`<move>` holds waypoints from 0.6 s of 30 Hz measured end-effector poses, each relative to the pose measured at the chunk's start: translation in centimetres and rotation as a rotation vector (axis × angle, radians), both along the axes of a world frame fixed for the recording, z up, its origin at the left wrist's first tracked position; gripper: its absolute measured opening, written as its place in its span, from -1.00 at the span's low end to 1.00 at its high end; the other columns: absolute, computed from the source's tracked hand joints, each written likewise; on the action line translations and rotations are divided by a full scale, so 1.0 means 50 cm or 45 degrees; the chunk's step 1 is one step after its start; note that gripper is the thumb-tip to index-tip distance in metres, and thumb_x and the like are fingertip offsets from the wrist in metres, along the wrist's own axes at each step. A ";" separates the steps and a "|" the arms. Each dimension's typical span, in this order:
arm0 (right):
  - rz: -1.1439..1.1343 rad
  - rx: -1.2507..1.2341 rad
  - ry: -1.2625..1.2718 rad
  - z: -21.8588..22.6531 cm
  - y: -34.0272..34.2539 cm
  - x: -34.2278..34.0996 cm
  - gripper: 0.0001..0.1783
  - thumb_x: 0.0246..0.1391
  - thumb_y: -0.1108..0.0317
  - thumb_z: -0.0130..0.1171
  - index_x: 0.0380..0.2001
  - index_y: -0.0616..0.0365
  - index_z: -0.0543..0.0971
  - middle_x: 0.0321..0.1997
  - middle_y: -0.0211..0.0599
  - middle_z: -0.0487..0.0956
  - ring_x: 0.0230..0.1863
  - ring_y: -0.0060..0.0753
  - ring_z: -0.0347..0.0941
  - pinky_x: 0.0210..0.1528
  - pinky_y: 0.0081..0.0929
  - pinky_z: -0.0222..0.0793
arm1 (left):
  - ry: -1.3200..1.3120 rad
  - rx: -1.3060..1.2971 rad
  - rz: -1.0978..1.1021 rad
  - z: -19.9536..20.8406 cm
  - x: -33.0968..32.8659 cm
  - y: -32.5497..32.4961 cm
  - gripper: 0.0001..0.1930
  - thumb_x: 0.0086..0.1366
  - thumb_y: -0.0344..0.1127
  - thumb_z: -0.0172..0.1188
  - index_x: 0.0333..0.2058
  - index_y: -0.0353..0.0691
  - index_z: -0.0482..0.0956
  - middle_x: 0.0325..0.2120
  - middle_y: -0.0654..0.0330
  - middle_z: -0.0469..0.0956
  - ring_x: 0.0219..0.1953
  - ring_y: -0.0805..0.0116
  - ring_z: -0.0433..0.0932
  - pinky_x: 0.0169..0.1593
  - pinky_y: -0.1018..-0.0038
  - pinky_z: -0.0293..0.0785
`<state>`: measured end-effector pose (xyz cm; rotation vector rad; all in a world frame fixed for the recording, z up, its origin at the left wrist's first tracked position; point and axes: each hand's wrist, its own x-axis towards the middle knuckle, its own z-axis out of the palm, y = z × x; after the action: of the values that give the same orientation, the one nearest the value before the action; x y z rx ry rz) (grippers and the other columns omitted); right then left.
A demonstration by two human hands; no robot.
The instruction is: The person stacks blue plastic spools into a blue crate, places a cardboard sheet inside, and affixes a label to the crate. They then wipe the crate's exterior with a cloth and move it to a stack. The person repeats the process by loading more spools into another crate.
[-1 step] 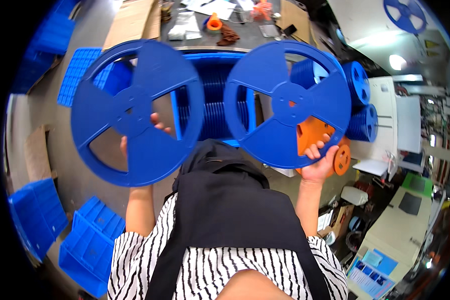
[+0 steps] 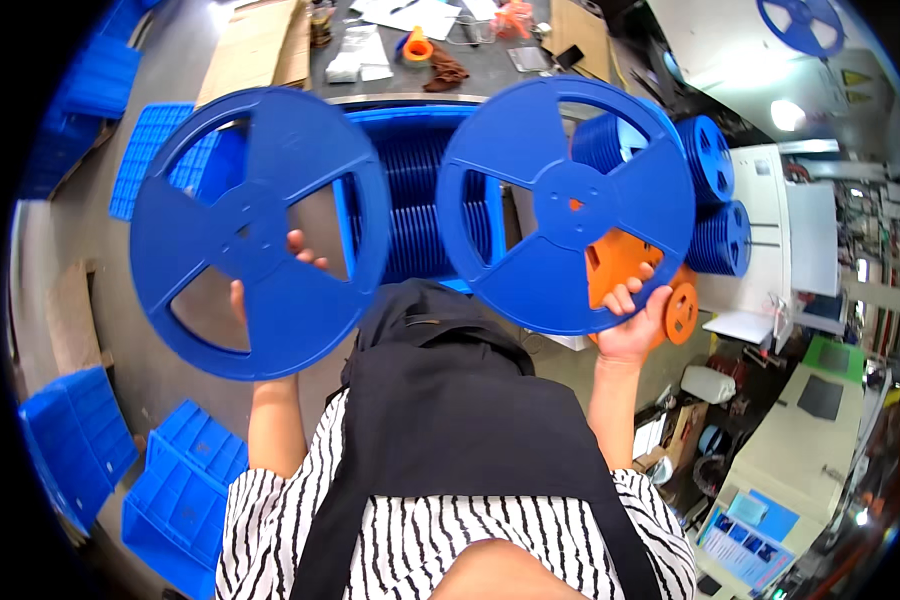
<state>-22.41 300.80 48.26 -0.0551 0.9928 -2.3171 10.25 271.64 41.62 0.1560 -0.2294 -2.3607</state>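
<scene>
Two large flat blue reel discs with three cut-out windows each are held up side by side. My left hand (image 2: 305, 252) is mostly behind the left reel disc (image 2: 255, 212); its fingers show through two windows and support it. My right hand (image 2: 635, 325) grips the right reel disc (image 2: 575, 188) at its lower right rim, fingertips showing through a window. Beyond and between the discs stands a blue crate (image 2: 410, 117) with a row of blue reel discs (image 2: 420, 225) standing in it.
A dark worktable (image 2: 370, 30) at the far side carries papers, orange tape (image 2: 417, 48) and a brown cloth (image 2: 446, 70). Blue reels (image 2: 730, 238) and orange reels (image 2: 681, 313) stand at right. Blue crates (image 2: 185, 490) sit on the floor at left; a cream machine (image 2: 790, 440) is at right.
Both discs sit slightly further left in the picture, and the surroundings have shifted a little with them. Both hands keep their hold.
</scene>
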 end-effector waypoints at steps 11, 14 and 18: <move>-0.023 -0.137 -0.168 0.000 -0.005 0.027 -0.49 0.27 -0.04 -0.08 0.06 0.14 0.40 -0.34 -0.40 0.49 -0.47 -0.59 0.32 -0.43 -0.62 0.30 | -0.084 -0.170 0.026 -0.021 0.001 -0.023 -0.25 0.24 0.15 0.09 0.24 -0.23 0.18 0.16 0.00 0.27 0.05 0.21 0.40 0.20 0.27 0.35; -0.017 -0.168 -0.211 -0.005 -0.007 0.033 -0.48 0.27 -0.04 -0.07 0.07 0.14 0.40 -0.34 -0.40 0.49 -0.46 -0.60 0.33 -0.43 -0.63 0.30 | -0.055 -0.119 -0.080 -0.031 -0.020 -0.009 -0.28 0.27 0.13 0.06 0.25 -0.22 0.18 0.15 -0.02 0.28 0.06 0.19 0.40 0.18 0.24 0.36; 0.096 -0.408 -0.504 -0.001 -0.034 0.058 -0.45 0.24 -0.08 -0.06 0.07 0.14 0.39 -0.35 -0.36 0.49 -0.42 -0.52 0.38 -0.35 -0.58 0.37 | -0.161 0.006 -0.267 -0.027 -0.088 0.026 -0.24 0.28 0.15 0.03 0.28 -0.24 0.10 0.17 -0.03 0.27 0.11 0.10 0.39 0.17 0.22 0.38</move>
<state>-19.50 299.12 48.21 0.2255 0.4141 -2.2751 5.83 272.93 40.27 0.2971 -0.3150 -2.5623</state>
